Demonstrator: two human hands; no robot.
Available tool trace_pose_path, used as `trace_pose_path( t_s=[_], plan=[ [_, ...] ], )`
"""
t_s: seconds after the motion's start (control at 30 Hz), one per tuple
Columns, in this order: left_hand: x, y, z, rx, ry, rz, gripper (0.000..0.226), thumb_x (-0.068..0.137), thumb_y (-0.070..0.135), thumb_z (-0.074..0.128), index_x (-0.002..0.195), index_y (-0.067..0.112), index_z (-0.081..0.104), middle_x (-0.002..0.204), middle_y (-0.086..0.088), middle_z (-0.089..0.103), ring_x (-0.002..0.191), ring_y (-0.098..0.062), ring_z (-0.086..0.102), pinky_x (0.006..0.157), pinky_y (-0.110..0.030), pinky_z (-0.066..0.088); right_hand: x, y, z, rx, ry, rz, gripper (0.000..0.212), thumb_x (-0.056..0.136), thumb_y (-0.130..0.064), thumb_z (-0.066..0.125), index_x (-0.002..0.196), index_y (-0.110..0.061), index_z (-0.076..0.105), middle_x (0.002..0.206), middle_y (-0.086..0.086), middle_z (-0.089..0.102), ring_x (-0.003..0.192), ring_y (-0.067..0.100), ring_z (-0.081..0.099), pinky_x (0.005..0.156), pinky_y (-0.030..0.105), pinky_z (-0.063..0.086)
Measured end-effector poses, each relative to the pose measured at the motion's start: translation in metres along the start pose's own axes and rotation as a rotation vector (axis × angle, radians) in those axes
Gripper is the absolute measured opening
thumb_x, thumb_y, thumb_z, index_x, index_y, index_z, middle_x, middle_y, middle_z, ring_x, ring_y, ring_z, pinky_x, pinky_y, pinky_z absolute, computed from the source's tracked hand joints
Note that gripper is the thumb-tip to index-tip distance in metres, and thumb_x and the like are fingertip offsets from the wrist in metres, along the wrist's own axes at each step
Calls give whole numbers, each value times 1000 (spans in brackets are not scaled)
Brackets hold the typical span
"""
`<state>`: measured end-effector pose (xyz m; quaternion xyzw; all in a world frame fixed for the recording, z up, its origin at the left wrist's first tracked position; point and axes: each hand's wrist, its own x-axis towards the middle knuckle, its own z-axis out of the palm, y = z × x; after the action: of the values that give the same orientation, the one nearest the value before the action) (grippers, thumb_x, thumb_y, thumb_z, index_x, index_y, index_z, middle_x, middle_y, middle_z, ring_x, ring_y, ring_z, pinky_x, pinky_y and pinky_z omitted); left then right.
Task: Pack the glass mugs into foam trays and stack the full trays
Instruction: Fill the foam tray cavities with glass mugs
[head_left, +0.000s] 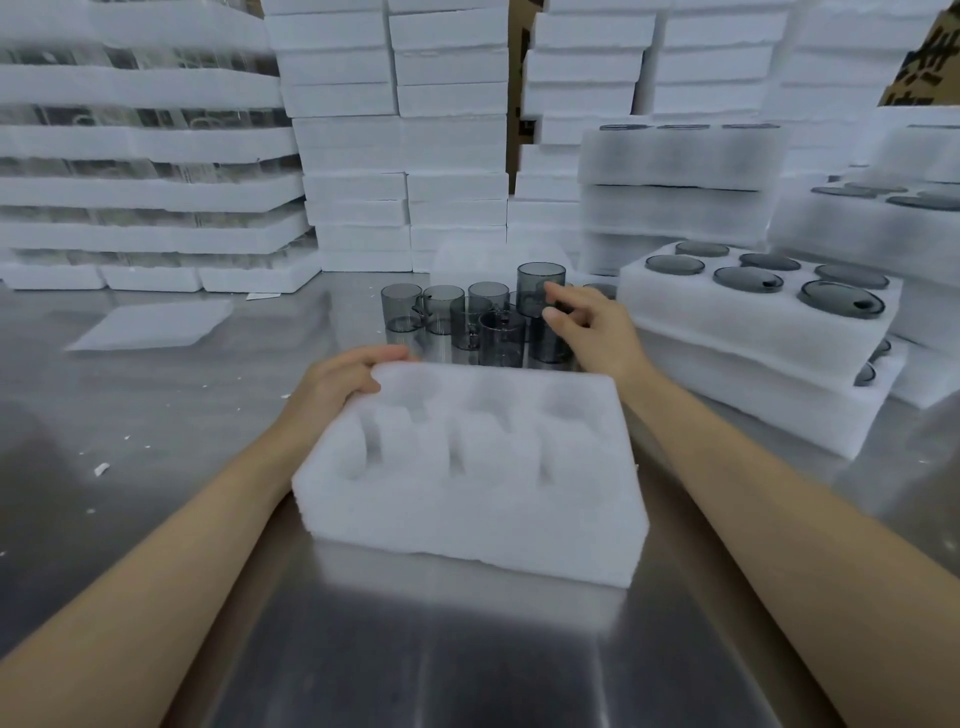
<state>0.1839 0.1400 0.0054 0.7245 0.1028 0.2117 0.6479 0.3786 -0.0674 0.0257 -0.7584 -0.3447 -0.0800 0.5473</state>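
L grip (343, 379) curls on tray (467, 540) far-left corner; R grip (592, 322) spread, over mugs (467, 322) past tray far edge

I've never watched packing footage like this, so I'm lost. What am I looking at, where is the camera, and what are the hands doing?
There is no machine here: one camera worn on a person's head looks down at their two bare arms. The left hand grips the far corner of an empty foam tray on a steel table. The right hand reaches into a cluster of smoky glass mugs; whether it already holds one is unclear. To the right sit filled trays; foam stacks stand behind.
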Motion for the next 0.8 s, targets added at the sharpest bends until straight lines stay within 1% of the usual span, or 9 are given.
trace_pose_path(
  t_s=[0.1,0.2,0.3,0.4,0.5,0.57,0.63,0.7,0.8],
  plan=[
    [-2,1,-3,68,20,20,45,59,13,47,96,20,71,102,0,71,90,-10,65,75,-16,51,-1,-18,-12,256,120,99,29,91,-8,61,119,-1,63,107,7,68,84,0,57,76,5,43],
    [-5,5,3,95,58,35,43,58,13,44,92,19,70,98,-4,69,88,-13,62,77,-24,47,-8,-49,-35,407,215,126,26,92,-10,60,118,-5,64,88,-1,70,64,-1,55,62,10,45],
    [-8,12,22,68,77,59,32,68,7,44,87,18,67,87,7,69,85,-10,61,71,-16,47,-23,-83,-56,397,219,76,31,94,-11,58,124,-9,59,77,-5,66,57,-3,57,61,11,46],
    [-10,10,56,46,167,84,27,80,4,46,88,19,67,90,8,66,88,-9,60,74,-15,45,-49,-102,-58,387,152,64,32,96,-9,54,128,-10,56,82,1,62,59,0,62,72,15,52],
    [-14,6,88,95,197,77,27,88,7,47,103,16,67,104,-1,66,97,-13,60,84,-23,45,-80,-106,-37,328,98,27,26,96,-2,50,115,-17,60,80,4,60,56,2,65,63,11,51],
    [-17,7,95,161,173,113,33,94,6,39,111,12,66,110,-1,64,102,-12,57,83,-13,42,-92,-103,-22,291,35,26,27,95,2,48,114,-11,62,78,0,60,56,5,65,65,16,54],
    [-20,10,93,209,166,150,37,98,11,32,110,16,66,112,3,63,103,-7,54,82,-5,38,-97,-99,-15,289,-28,65,25,95,4,47,108,-9,64,77,1,61,60,9,67,69,21,57],
    [-21,11,91,181,127,138,39,102,22,28,109,20,67,115,3,65,107,-8,57,94,-16,41,-96,-98,-15,313,-96,70,26,95,4,47,95,-15,65,78,5,61,61,14,69,68,21,56],
    [-18,6,89,177,42,101,45,103,41,28,126,20,60,129,4,60,122,-9,52,110,-33,34,-97,-96,-15,315,-233,45,26,95,4,46,89,-17,62,79,8,61,61,16,68,63,22,54]
  ],
)
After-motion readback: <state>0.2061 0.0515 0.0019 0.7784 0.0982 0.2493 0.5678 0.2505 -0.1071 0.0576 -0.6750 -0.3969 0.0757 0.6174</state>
